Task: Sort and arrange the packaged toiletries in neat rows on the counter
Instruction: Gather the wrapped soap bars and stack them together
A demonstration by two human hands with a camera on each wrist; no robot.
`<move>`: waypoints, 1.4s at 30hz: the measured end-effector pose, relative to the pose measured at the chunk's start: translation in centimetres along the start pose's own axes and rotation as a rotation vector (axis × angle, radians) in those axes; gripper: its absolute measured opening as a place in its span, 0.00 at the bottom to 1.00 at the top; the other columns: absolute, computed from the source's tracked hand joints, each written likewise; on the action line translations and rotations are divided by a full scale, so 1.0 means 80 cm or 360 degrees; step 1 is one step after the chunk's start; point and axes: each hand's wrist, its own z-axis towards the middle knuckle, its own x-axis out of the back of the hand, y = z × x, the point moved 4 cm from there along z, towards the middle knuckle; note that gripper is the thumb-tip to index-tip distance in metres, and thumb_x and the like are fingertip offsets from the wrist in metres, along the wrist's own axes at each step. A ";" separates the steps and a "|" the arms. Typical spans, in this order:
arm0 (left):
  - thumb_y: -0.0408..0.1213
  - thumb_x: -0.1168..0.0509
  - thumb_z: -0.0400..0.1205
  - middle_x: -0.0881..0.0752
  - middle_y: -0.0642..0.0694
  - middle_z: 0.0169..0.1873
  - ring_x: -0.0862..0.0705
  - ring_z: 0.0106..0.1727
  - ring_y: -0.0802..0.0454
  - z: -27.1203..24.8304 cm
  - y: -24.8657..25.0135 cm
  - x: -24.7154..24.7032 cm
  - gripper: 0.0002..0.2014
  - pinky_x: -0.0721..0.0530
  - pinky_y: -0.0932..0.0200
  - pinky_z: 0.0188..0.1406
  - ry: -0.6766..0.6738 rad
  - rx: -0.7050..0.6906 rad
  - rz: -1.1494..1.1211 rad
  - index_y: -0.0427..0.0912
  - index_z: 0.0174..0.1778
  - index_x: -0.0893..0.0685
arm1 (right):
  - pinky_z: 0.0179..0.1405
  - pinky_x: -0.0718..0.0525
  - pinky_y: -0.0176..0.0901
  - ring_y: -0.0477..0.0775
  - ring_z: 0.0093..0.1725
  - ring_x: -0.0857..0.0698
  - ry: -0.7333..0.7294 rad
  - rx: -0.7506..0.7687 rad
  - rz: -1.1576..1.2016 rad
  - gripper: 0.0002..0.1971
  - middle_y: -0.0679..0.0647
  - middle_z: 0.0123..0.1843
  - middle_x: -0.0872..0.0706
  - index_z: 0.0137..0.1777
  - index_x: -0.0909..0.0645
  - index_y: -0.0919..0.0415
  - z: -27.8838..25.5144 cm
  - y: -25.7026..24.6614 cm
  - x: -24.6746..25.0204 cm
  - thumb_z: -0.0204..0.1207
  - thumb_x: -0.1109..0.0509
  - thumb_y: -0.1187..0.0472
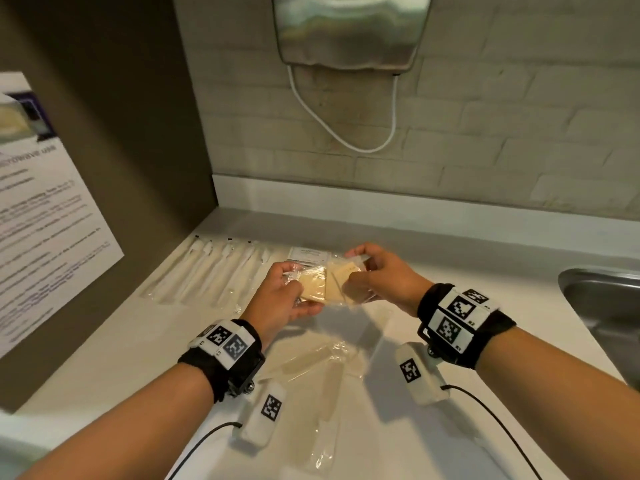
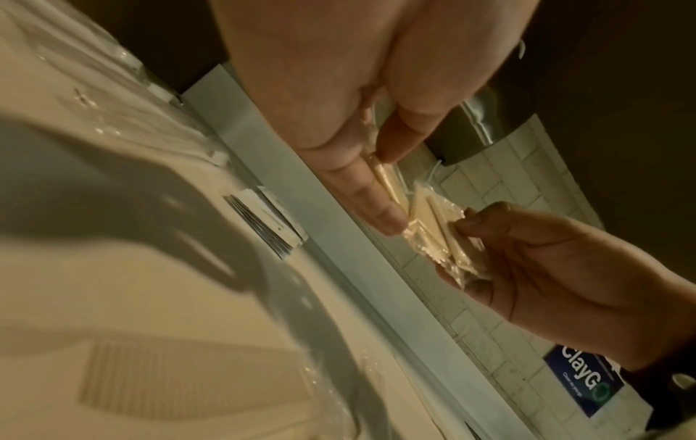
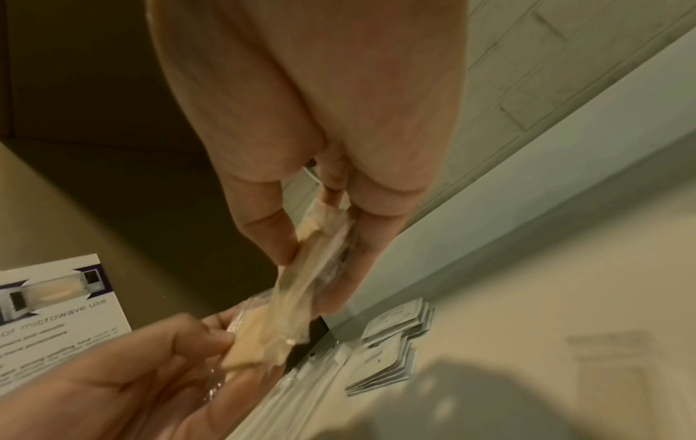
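Note:
Above the white counter (image 1: pixel 450 258) both hands hold small square cream pads in clear plastic wrappers. My left hand (image 1: pixel 289 299) pinches one wrapped pad (image 1: pixel 313 289) between thumb and fingers. My right hand (image 1: pixel 377 275) grips a small bunch of the same wrapped pads (image 1: pixel 346 275), touching the left one. In the left wrist view the left pad (image 2: pixel 391 184) is edge-on, the right hand's bunch (image 2: pixel 440 235) beyond it. Behind the hands lie a row of long wrapped toothbrushes (image 1: pixel 211 271) and a stack of white sachets (image 1: pixel 306 254).
Wrapped combs in clear plastic (image 1: pixel 325 379) lie on the counter between my forearms. A steel sink (image 1: pixel 602 306) is at the right edge. A brown side panel with a printed notice (image 1: pixel 45 216) closes the left. A steel dispenser (image 1: pixel 349 29) hangs on the tiled wall.

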 end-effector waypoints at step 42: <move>0.28 0.32 0.82 0.15 0.39 0.59 0.09 0.49 0.47 0.025 0.010 0.107 0.18 0.10 0.47 0.50 -0.0376 -0.0147 0.0141 0.48 0.67 0.22 | 0.60 0.24 0.40 0.50 0.62 0.27 -0.0137 0.0648 -0.1158 0.42 0.50 0.67 0.27 0.72 0.29 0.51 0.057 -0.060 -0.124 0.58 0.14 0.52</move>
